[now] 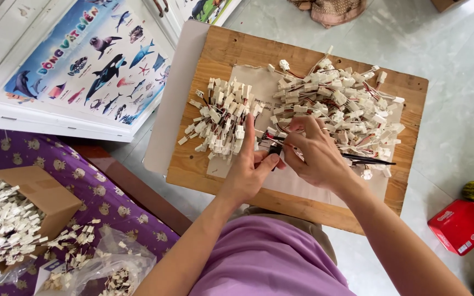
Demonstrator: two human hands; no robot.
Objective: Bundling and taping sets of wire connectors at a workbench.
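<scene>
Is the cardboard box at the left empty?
No, the cardboard box lies open on the purple cloth with a heap of small white connectors spilling out.

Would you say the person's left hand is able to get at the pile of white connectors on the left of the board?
Probably yes: the left hand is right beside that pile, nothing between them, though its fingers are busy.

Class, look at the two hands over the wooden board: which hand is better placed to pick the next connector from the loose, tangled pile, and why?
The right hand, probably. It rests right against the tangled pile on the wooden board, fingers nearly touching it. The left hand lies nearer the tidy pile and pinches a small black piece.
</scene>
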